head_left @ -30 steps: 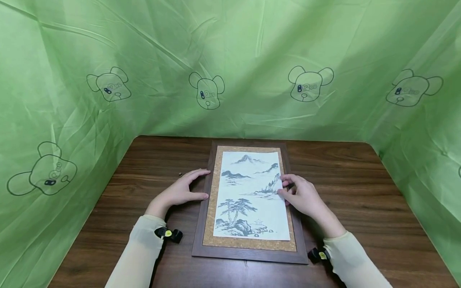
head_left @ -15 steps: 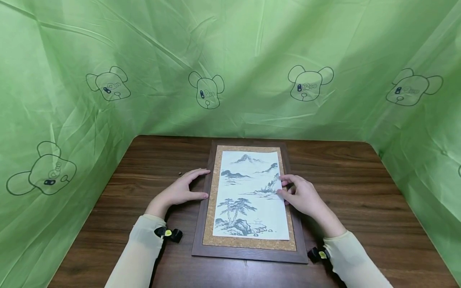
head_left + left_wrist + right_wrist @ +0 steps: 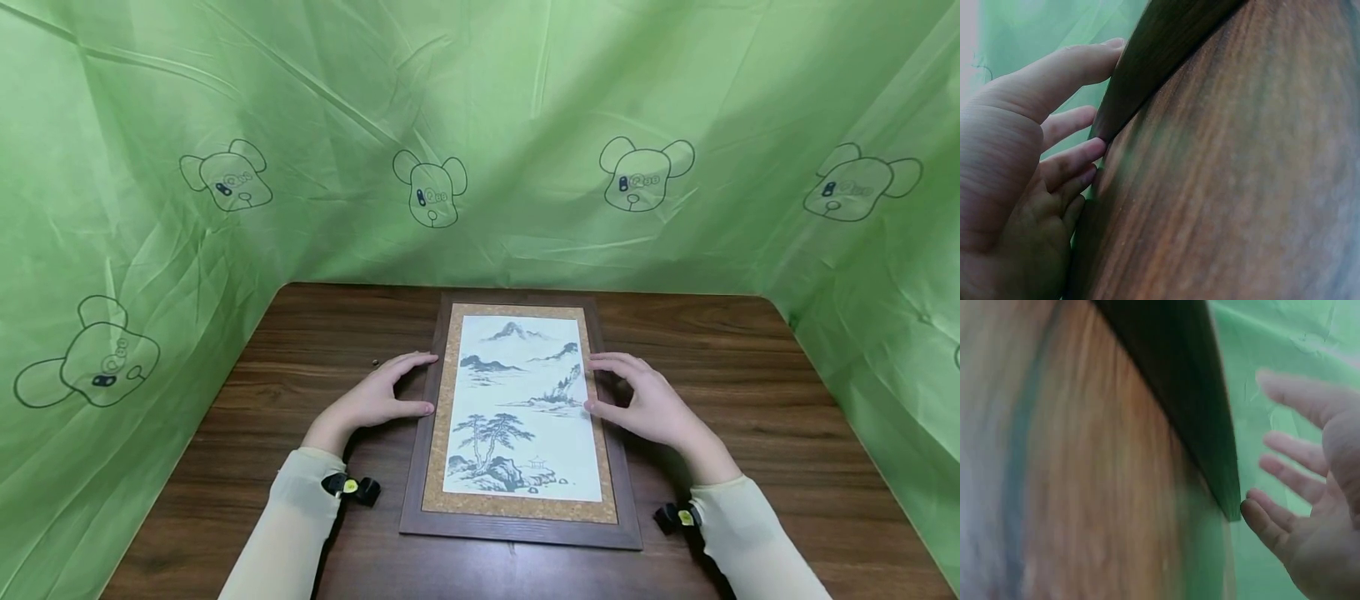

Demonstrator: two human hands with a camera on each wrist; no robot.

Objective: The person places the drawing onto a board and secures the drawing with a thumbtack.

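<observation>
A sheet of paper with an ink landscape (image 3: 525,400) lies on the cork panel (image 3: 517,507) of a dark brown frame (image 3: 517,531), flat on the table. My left hand (image 3: 367,402) touches the frame's left side with spread thumb and fingers. In the left wrist view its fingertips meet the frame's dark side edge (image 3: 1147,69). My right hand (image 3: 652,407) is by the paper's right edge, thumb and fingers apart and gripping nothing. The right wrist view shows that hand (image 3: 1319,500) with loose, spread fingers beside the frame's side edge (image 3: 1191,412).
The brown wood-grain table (image 3: 750,400) extends on both sides of the frame. A tiny dark bit (image 3: 375,362) lies near the left fingers. Green curtains (image 3: 525,125) with bear-head outlines enclose the back and sides.
The right hand has let go of the paper's right edge, spread its fingers and drawn back slightly to the right. The paper has shifted very slightly left; the left hand has stayed put.
</observation>
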